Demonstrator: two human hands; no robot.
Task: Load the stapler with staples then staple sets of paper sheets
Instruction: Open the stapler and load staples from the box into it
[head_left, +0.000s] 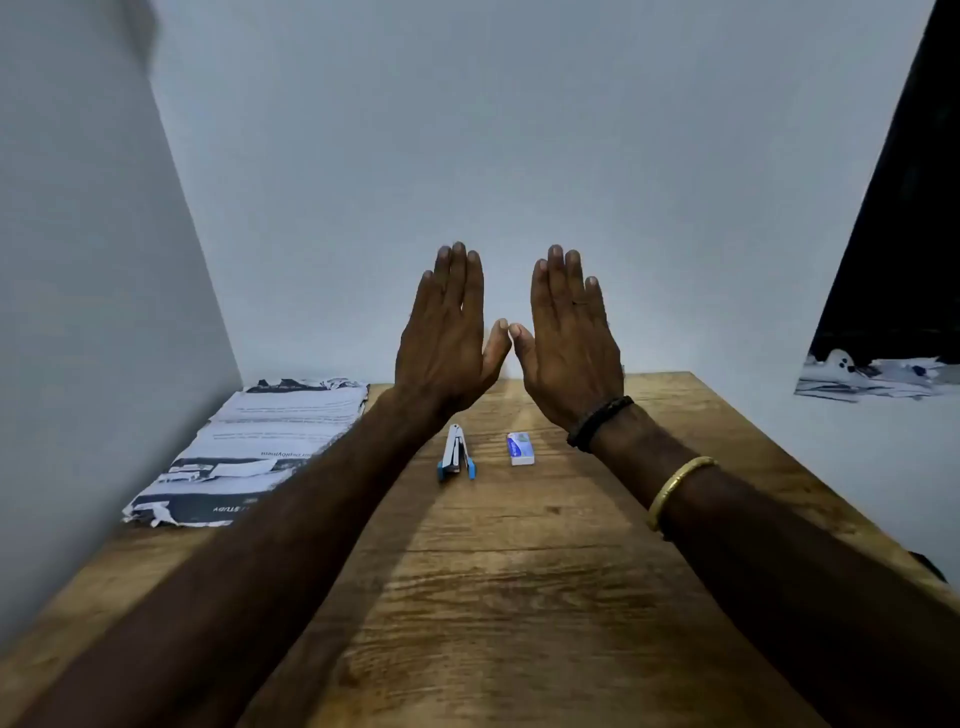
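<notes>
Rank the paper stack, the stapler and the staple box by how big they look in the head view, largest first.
1. paper stack: by far the largest.
2. stapler: clearly longer than the box.
3. staple box: smallest.
The stapler and box lie about equally far from the camera, so nearness hardly skews their order.

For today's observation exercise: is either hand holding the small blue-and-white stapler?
No, the blue-and-white stapler lies on the wooden table, while the left hand and right hand hover open above it.

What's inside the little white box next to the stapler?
Nothing inside shows: the box lies closed on the table, beside the stapler. Only its blue and white outside is visible; the contents are covered.
</notes>
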